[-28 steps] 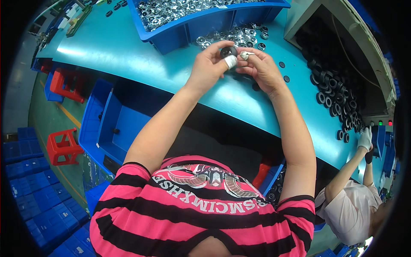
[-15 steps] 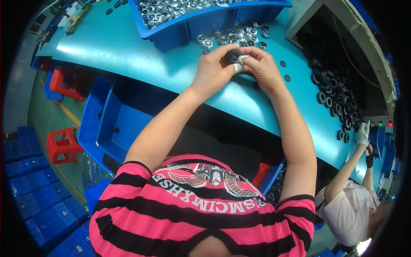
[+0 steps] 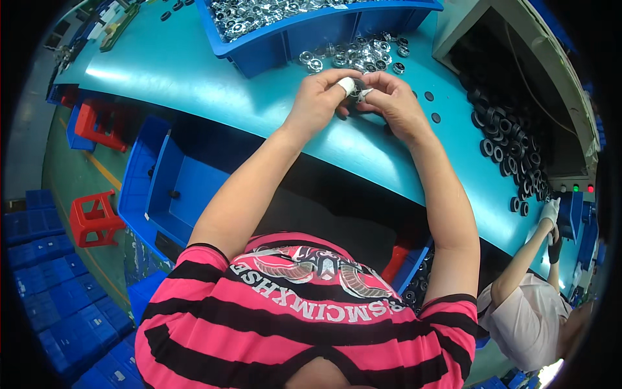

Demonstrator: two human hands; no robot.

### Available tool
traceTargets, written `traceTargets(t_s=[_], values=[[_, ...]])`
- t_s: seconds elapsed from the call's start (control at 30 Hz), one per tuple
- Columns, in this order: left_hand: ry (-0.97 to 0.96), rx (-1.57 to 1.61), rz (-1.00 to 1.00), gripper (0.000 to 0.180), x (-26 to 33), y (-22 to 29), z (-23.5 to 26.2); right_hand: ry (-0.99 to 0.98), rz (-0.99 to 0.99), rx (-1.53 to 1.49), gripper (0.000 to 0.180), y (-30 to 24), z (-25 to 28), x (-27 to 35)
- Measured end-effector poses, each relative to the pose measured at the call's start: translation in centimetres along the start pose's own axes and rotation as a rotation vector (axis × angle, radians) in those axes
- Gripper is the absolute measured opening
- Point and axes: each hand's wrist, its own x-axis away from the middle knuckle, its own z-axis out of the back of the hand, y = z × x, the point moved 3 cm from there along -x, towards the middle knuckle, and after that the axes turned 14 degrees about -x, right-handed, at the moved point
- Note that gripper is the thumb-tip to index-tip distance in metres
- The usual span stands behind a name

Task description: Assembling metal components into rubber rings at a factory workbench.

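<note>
My left hand point(image 3: 319, 102) and my right hand point(image 3: 398, 107) meet over the teal table, both closed on one small black wheel point(image 3: 357, 89). White wraps cover both thumbs, which press on the wheel's face and hide much of it. The fingers curl round its far side. Just beyond my hands lies a loose heap of shiny chrome wheel hubs point(image 3: 363, 55). Two small black discs point(image 3: 435, 118) lie on the table to the right of my right hand.
A blue bin point(image 3: 259, 58) full of chrome hubs stands at the back. Black rubber rings point(image 3: 508, 142) spill from a box-like machine opening at right. A co-worker's gloved hand point(image 3: 550, 212) works at the far right. Below the table's left edge is an open blue crate point(image 3: 188, 194).
My left thumb has moved up onto the wheel's face, and the wheel has turned and is more covered. The co-worker's gloved hand at the right has shifted slightly.
</note>
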Motion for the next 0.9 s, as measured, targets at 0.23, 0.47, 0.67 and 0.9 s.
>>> traceTargets(t_s=[0.23,0.47,0.67,0.9], values=[[0.096,-0.151,0.048,0.028,0.3,-0.4,-0.1,0.042,0.081,0.189,0.028,0.0,-0.5,0.2],[0.05,0.009,0.041,0.024,0.1,-0.3,-0.1,0.021,-0.008,-0.148,0.053,0.0,-0.4,0.1],[0.081,-0.083,0.013,0.023,0.2,0.1,-0.1,-0.02,0.032,-0.011,0.061,0.2,-1.0,0.3],[0.005,-0.191,-0.085,0.033,0.3,-0.3,-0.2,0.018,-0.062,-0.255,0.056,-0.2,0.6,-0.3]])
